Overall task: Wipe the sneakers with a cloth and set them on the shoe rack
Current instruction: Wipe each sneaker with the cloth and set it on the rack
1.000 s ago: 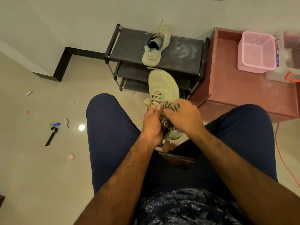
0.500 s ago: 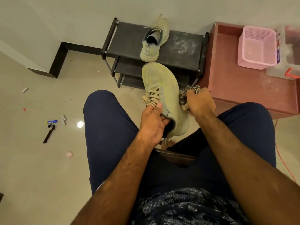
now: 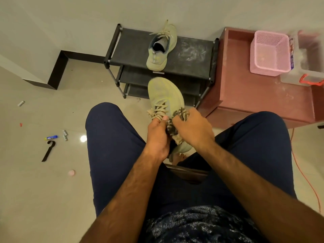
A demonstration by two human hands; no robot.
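Sneaker (image 3: 164,95) is hanging toe-forward between the knees, near the shoe rack (image 3: 194,57), where its mate (image 3: 160,53) is already sitting. Left hand (image 3: 157,135) is gripping it at the collar; right hand (image 3: 192,128) is clutching the bunched cloth (image 3: 181,114) against its side (the contact itself is probably hiding under fingers). Wiping is likely going best with the left hand bracing firmly and strokes running toward the toe.

Sneaker (image 3: 160,50) on shoe rack (image 3: 133,48) top shelf.
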